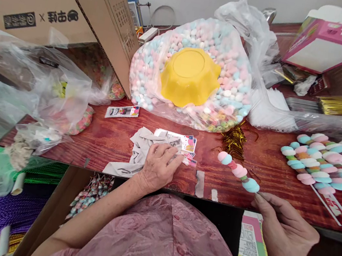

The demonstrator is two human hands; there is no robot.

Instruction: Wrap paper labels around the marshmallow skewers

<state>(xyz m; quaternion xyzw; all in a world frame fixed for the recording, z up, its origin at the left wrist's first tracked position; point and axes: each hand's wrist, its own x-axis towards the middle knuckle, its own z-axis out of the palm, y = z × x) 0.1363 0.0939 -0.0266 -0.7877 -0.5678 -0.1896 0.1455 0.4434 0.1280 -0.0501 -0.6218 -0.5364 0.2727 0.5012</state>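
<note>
A pastel marshmallow skewer [238, 171] is being pinched by its stick in the closed right hand [284, 232]; printed sticker cards [184, 144] on the red wooden surface [269, 161] are being pressed under the flat, open left hand [158, 165], best lifted singly.

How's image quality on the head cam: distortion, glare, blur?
Head view: strong wide-angle bend, so the table edge and cardboard box bow outward; soft even light with weak shadows; white glare on the clear plastic bags; the left hand, right hand and marshmallow skewer look sharp; corners darken and smear slightly.
</note>
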